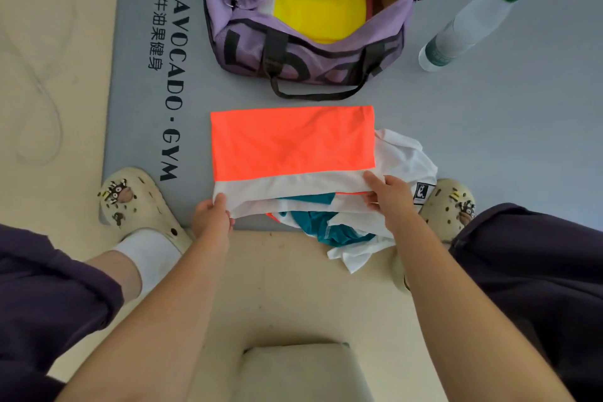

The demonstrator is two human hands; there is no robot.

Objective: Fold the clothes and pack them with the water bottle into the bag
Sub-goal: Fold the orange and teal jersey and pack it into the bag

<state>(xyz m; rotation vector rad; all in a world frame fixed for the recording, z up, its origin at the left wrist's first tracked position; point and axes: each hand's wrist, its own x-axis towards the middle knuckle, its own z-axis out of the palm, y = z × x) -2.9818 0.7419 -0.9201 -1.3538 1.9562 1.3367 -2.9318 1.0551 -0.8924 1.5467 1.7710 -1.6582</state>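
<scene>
Both hands are folding the orange and white shirt [292, 147] on the mat [137, 81].

Left hand [212, 217] and right hand [390, 197] are each pinching its near white hem; beyond the fingertips the bag [306, 52] is waiting open, the bottle [470, 26] right of it. Next: folding the hem forward evenly.

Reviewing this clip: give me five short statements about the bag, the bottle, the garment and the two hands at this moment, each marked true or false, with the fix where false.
1. The purple bag is open with something yellow inside. True.
2. The water bottle is already in the bag. False: it stands on the grey mat, to the right of the bag.
3. Both hands hold the near edge of the orange and white garment. True: left hand, right hand.
4. The bottle's cap is red. False: it is green.
5. The garment lies on bare floor. False: it lies mostly on the mat.
</scene>
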